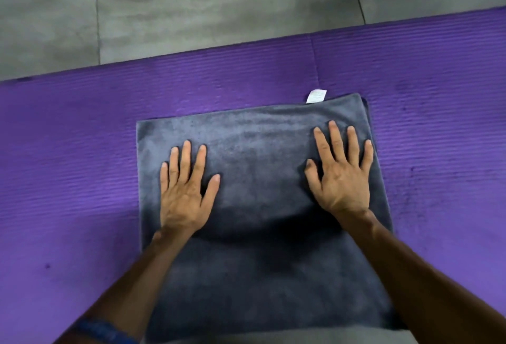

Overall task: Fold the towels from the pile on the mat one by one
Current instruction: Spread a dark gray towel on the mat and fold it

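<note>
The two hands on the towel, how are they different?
The left hand lies near the grey towel's left edge; the right hand lies near its right edge and reaches farther up. The left arm wears a blue band; the right arm shows none. Both hands lie flat with fingers spread.

A plain dark grey towel (260, 179) with a white tag (316, 96) lies on a ribbed purple mat (68, 152).

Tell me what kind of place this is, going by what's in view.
Probably an indoor floor space, perhaps a home or workout room. A purple ribbed mat lies on grey floor tiles, and both hands press a grey towel flat on it.
</note>
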A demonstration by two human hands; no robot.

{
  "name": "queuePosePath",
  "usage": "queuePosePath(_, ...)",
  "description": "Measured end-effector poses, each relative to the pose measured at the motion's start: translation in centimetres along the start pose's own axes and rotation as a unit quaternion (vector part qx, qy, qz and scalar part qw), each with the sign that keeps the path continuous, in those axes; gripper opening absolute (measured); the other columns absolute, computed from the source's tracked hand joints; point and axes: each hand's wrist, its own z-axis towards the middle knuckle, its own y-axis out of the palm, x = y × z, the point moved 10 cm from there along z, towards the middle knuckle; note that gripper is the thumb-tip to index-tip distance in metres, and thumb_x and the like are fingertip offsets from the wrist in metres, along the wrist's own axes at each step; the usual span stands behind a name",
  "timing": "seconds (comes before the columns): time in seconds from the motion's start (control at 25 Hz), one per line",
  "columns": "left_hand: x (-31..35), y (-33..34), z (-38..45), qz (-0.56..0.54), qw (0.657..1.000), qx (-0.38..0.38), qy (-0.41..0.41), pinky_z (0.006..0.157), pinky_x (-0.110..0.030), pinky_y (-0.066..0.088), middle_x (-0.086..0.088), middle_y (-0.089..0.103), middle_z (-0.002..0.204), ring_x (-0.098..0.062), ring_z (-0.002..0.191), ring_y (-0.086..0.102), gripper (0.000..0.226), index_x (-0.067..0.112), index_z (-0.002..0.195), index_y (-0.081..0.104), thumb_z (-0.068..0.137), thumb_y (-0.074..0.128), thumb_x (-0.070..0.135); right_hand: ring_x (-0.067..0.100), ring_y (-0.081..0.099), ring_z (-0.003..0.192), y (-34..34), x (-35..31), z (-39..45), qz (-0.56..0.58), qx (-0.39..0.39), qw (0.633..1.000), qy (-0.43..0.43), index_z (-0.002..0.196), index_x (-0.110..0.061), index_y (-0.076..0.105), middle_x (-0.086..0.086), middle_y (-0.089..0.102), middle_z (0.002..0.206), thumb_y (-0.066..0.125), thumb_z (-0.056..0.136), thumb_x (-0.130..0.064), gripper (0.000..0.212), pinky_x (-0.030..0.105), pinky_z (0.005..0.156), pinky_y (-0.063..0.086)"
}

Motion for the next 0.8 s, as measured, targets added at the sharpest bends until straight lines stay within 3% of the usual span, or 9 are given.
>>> queuePosePath(0.24,-0.3,-0.1,-0.9,-0.009,1.000,-0.001,-0.007,0.117,-0.056,0.013,-0.010,0.010,0.162,-0.033,0.149,0.009,0.069,0.023,0.155,0.018,0.096,0.021,0.058,0.032,-0.008,0.150,0.7,-0.1,-0.1,-0.030,-0.066,0.997,0.006,0.156,-0.033,-0.002,0.000,-0.003,0.165,0.014,0.093,-0.069,0.075,0.059,0.117,-0.008)
queuePosePath(0.36,-0.7,0.4,-8.8,-0.002,1.000,0.021,0.020,0.117,-0.056,0.017,-0.012,0.018,0.161,-0.031,0.148,0.014,0.066,0.020,0.153,0.026,0.097,0.025,0.054,0.028,-0.018,0.149,1.1,-0.2,-0.1,-0.031,-0.105,0.994,0.007,0.155,-0.035,-0.009,-0.003,-0.013,0.164,0.012,0.091,-0.074,0.077,0.056,0.116,-0.016)
queuePosePath(0.48,-3.9,1.0,-18.7,-0.026,0.999,0.025,-0.036,0.115,-0.052,0.022,-0.009,0.022,0.160,-0.028,0.148,0.019,0.064,0.019,0.150,0.035,0.099,0.020,0.055,0.025,-0.023,0.148,1.2,0.1,-0.1,-0.005,-0.163,0.986,0.017,0.154,-0.037,-0.010,-0.006,-0.019,0.163,0.017,0.091,-0.074,0.078,0.054,0.116,-0.017)
queuePosePath(0.56,-5.9,1.3,-21.8,-0.037,0.997,0.013,-0.070,0.113,-0.052,0.025,-0.009,0.023,0.160,-0.029,0.147,0.022,0.066,0.019,0.149,0.036,0.099,0.016,0.056,0.029,-0.014,0.150,0.6,-0.2,-1.1,-0.001,-0.144,0.989,0.026,0.156,-0.033,-0.003,-0.001,-0.011,0.164,0.018,0.094,-0.069,0.074,0.056,0.118,-0.010)
queuePosePath(0.6,-6.4,1.6,-22.3,-0.042,0.997,0.003,-0.071,0.112,-0.051,0.025,-0.009,0.023,0.160,-0.030,0.146,0.023,0.066,0.019,0.149,0.035,0.099,0.015,0.057,0.033,-0.003,0.151,0.0,-1.1,-2.3,-0.003,-0.099,0.995,0.018,0.157,-0.029,0.007,0.003,-0.001,0.165,0.019,0.097,-0.063,0.070,0.058,0.119,-0.002)
queuePosePath(0.68,-6.7,1.4,-22.6,-0.040,0.997,0.001,-0.063,0.111,-0.052,0.026,-0.011,0.024,0.159,-0.031,0.145,0.024,0.067,0.019,0.149,0.035,0.099,0.013,0.057,0.038,0.019,0.147,-0.6,-4.3,-7.8,0.011,-0.033,0.998,-0.059,0.154,-0.021,0.027,0.009,0.019,0.162,0.026,0.099,-0.051,0.063,0.058,0.118,0.015)
queuePosePath(0.76,-6.7,1.6,-23.2,-0.044,0.997,0.004,-0.068,0.108,-0.052,0.027,-0.013,0.026,0.158,-0.032,0.143,0.027,0.066,0.020,0.149,0.032,0.099,0.012,0.058,0.036,0.026,0.146,0.9,-5.8,-15.6,0.015,-0.038,0.990,-0.134,0.152,-0.021,0.032,0.006,0.023,0.161,0.028,0.100,-0.047,0.059,0.055,0.117,0.021)
queuePosePath(0.8,-6.7,1.5,-23.6,-0.045,0.996,0.011,-0.074,0.107,-0.053,0.028,-0.014,0.028,0.157,-0.033,0.142,0.029,0.066,0.020,0.149,0.031,0.098,0.012,0.058,0.034,0.025,0.147,1.4,-4.6,-18.4,0.012,-0.039,0.991,-0.131,0.152,-0.022,0.033,0.005,0.023,0.161,0.028,0.100,-0.048,0.059,0.054,0.117,0.021)
